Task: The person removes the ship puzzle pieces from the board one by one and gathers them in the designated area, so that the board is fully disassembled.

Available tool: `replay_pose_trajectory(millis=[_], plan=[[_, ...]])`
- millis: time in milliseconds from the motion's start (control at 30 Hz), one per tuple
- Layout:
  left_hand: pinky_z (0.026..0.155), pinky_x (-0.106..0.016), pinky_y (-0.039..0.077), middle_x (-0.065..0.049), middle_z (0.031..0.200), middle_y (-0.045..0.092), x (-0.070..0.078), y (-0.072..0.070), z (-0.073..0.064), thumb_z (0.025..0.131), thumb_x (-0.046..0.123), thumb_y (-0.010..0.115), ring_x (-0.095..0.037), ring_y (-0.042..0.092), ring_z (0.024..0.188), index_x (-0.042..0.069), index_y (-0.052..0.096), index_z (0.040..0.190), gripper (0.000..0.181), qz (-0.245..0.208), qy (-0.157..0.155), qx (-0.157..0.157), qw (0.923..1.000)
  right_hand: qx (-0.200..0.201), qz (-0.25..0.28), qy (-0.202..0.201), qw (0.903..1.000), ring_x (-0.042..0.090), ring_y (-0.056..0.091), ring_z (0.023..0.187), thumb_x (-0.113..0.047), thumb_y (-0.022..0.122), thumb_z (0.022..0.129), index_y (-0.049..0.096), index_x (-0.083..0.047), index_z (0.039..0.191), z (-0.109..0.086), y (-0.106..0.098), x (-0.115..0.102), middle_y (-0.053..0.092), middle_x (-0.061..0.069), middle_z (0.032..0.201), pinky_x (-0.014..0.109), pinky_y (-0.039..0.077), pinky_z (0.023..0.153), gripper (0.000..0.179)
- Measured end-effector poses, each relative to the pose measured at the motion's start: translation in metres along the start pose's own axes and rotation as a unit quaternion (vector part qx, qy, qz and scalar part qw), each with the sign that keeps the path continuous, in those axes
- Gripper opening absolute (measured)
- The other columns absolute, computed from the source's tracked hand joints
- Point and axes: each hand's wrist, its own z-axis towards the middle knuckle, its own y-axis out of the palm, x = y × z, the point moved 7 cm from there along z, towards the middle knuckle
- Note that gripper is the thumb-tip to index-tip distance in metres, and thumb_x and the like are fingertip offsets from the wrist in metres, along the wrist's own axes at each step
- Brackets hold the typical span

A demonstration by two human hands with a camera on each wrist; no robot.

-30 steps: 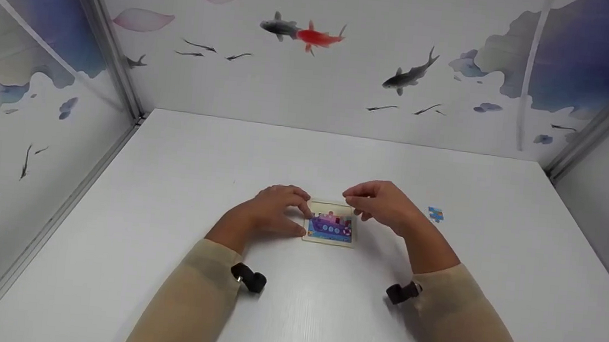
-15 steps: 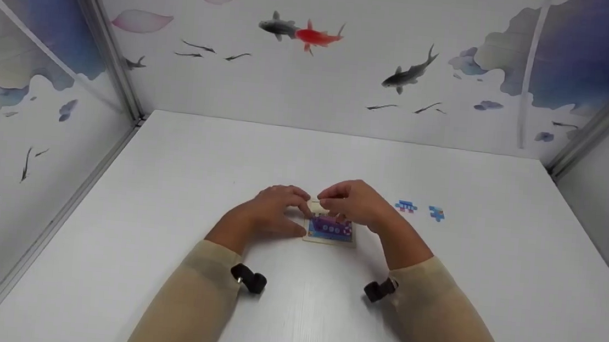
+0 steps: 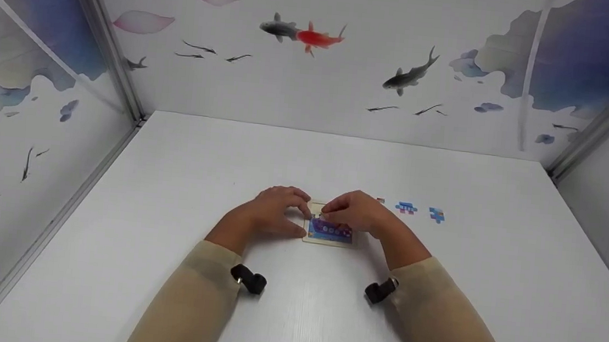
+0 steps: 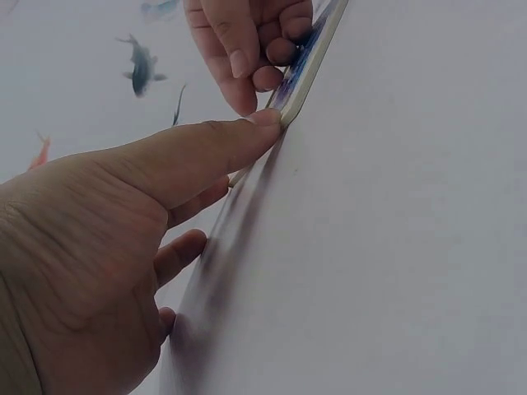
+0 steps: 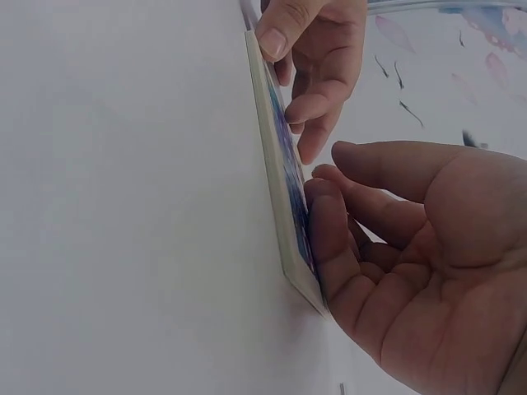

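A small wooden jigsaw puzzle [image 3: 330, 237] in a pale frame, showing a purple ship on blue water, lies in the middle of the white table. My left hand [image 3: 274, 212] rests at its left side, thumb on the lower left corner and forefinger bent over the picture's edge. From the right, my right hand [image 3: 357, 213] reaches over the puzzle's upper part. Its thumb and forefinger come close together, with the other fingers curled low against the picture, as the right wrist view shows. I cannot tell if a puzzle piece is between those fingertips.
Loose on the table, right of the puzzle, lie a blue and pink piece [image 3: 406, 208] and a blue piece with some orange [image 3: 437, 215]. A smaller piece [image 3: 381, 200] shows partly behind my right hand. Walls printed with fish enclose the white table [image 3: 292, 313].
My right hand has moved left over the puzzle, then down onto it, uncovering more loose pieces on the right. The left hand has stayed at the frame.
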Motion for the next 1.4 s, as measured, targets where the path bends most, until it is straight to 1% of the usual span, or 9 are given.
replay_pose_trajectory(millis=[100, 167, 333, 500, 633, 833, 933, 1300, 1400], plan=[[0.133, -0.059, 0.022, 0.010, 0.161, 0.053, -0.0003, -0.0001, -0.0007, 0.091, 0.042, 0.082, -0.033, 0.036, 0.160, 0.032, 0.077, 0.117, 0.028, -0.003, 0.000, 0.003, 1.0000, -0.002, -0.015, -0.003, 0.9999, 0.020, 0.068, 0.110, -0.036, 0.076, 0.100, 0.082, -0.028, 0.120, 0.0010, 0.0015, 0.0012, 0.078, -0.003, 0.122, 0.043, 0.057, 0.105, 0.022], [0.133, -0.059, 0.022, 0.010, 0.161, 0.053, -0.0006, -0.0001, -0.0010, 0.091, 0.042, 0.082, -0.033, 0.037, 0.159, 0.032, 0.076, 0.116, 0.028, -0.004, 0.001, 0.004, 1.0000, -0.005, -0.022, -0.006, 0.9997, 0.021, 0.068, 0.113, -0.036, 0.075, 0.100, 0.081, -0.029, 0.121, 0.0014, 0.0026, 0.0012, 0.077, -0.003, 0.125, 0.046, 0.055, 0.109, 0.023], [0.133, -0.058, 0.023, 0.010, 0.161, 0.053, -0.0015, -0.0005, -0.0008, 0.091, 0.044, 0.082, -0.033, 0.037, 0.160, 0.032, 0.076, 0.116, 0.028, 0.003, 0.004, 0.004, 1.0000, -0.016, -0.044, -0.017, 0.9988, 0.021, 0.065, 0.112, -0.033, 0.073, 0.102, 0.080, -0.029, 0.125, 0.0004, 0.0052, -0.0020, 0.076, -0.003, 0.126, 0.047, 0.055, 0.110, 0.025], [0.133, -0.059, 0.023, 0.007, 0.161, 0.054, -0.0007, -0.0021, -0.0006, 0.090, 0.042, 0.084, -0.033, 0.038, 0.159, 0.029, 0.076, 0.116, 0.030, -0.005, 0.008, 0.005, 0.9999, -0.019, -0.066, -0.041, 0.9968, 0.021, 0.063, 0.107, -0.026, 0.072, 0.102, 0.079, -0.024, 0.128, -0.0029, 0.0063, -0.0078, 0.076, -0.002, 0.118, 0.043, 0.055, 0.103, 0.027], [0.133, -0.060, 0.023, 0.006, 0.161, 0.054, -0.0011, -0.0016, 0.0003, 0.090, 0.042, 0.084, -0.033, 0.038, 0.159, 0.029, 0.076, 0.116, 0.030, -0.005, 0.008, 0.002, 1.0000, -0.020, -0.056, -0.040, 0.9974, 0.020, 0.063, 0.108, -0.028, 0.072, 0.103, 0.079, -0.024, 0.127, -0.0041, 0.0073, -0.0077, 0.075, -0.003, 0.115, 0.043, 0.055, 0.102, 0.025], [0.134, -0.059, 0.021, 0.008, 0.162, 0.053, -0.0022, -0.0002, 0.0011, 0.090, 0.044, 0.083, -0.032, 0.036, 0.160, 0.031, 0.076, 0.116, 0.030, 0.000, 0.002, 0.003, 1.0000, -0.016, -0.032, -0.026, 0.9990, 0.022, 0.063, 0.114, -0.029, 0.074, 0.102, 0.079, -0.028, 0.124, -0.0022, 0.0068, -0.0022, 0.075, -0.003, 0.119, 0.046, 0.054, 0.107, 0.022], [0.133, -0.060, 0.021, 0.008, 0.161, 0.054, -0.0020, 0.0004, 0.0016, 0.090, 0.043, 0.083, -0.032, 0.036, 0.160, 0.031, 0.075, 0.116, 0.030, 0.001, -0.001, 0.005, 1.0000, -0.013, -0.031, -0.022, 0.9992, 0.022, 0.063, 0.115, -0.028, 0.074, 0.102, 0.079, -0.029, 0.124, -0.0013, 0.0064, -0.0004, 0.075, -0.003, 0.120, 0.046, 0.054, 0.108, 0.023], [0.132, -0.061, 0.022, 0.008, 0.160, 0.054, -0.0011, 0.0005, 0.0022, 0.089, 0.046, 0.081, -0.034, 0.037, 0.159, 0.031, 0.075, 0.112, 0.028, 0.003, 0.002, 0.003, 1.0000, -0.012, 0.009, -0.032, 0.9994, 0.022, 0.061, 0.112, -0.026, 0.071, 0.104, 0.076, -0.028, 0.120, -0.0041, 0.0040, 0.0006, 0.071, 0.000, 0.116, 0.041, 0.053, 0.106, 0.017], [0.132, -0.059, 0.024, 0.008, 0.159, 0.055, -0.0001, 0.0003, 0.0016, 0.089, 0.046, 0.080, -0.033, 0.039, 0.158, 0.031, 0.075, 0.111, 0.028, 0.003, 0.001, 0.006, 1.0000, -0.015, 0.022, -0.037, 0.9989, 0.022, 0.061, 0.111, -0.024, 0.072, 0.103, 0.075, -0.026, 0.119, -0.0046, 0.0044, 0.0000, 0.071, 0.001, 0.115, 0.039, 0.053, 0.104, 0.017]])
